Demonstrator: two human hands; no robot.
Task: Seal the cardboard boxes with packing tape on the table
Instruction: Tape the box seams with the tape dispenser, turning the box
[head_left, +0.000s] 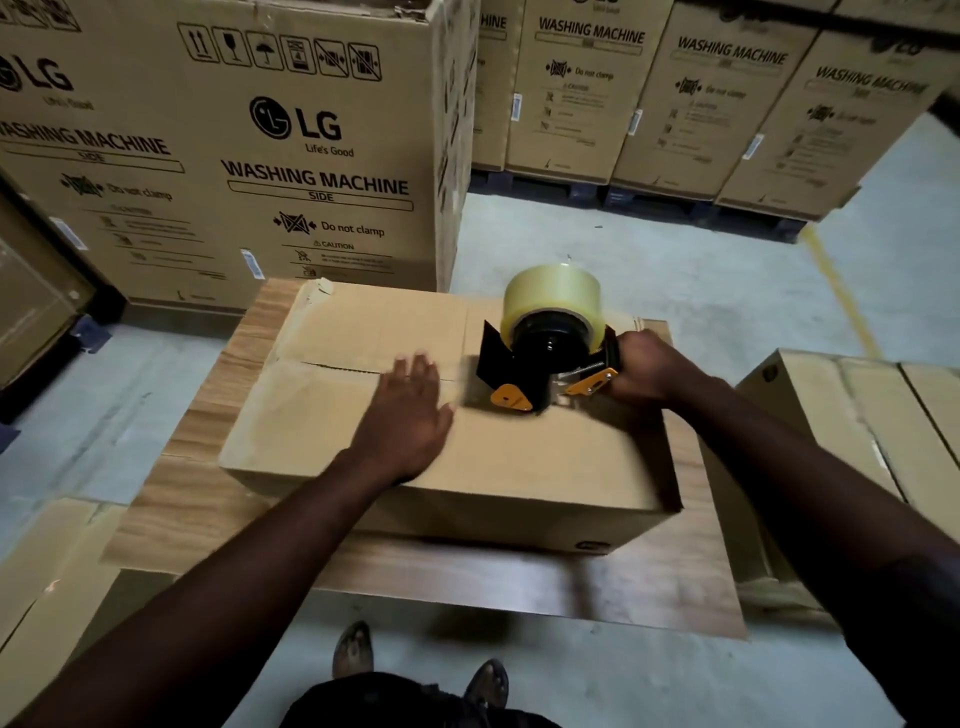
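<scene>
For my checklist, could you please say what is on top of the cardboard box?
The cardboard box carries a tape dispenser, gripped by the right hand, and the flat left hand; the seam beneath is covered.

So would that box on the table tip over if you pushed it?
Probably not: the cardboard box is low and wide, lying flat on the table, so it would likely slide. Its flaps look bendy where the seam gapes, which may be why the left hand presses them flat.

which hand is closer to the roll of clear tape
Right. The right hand grips the dispenser just right of the tape roll; the left hand lies flat on the box top, farther off to the roll's lower left.
</scene>
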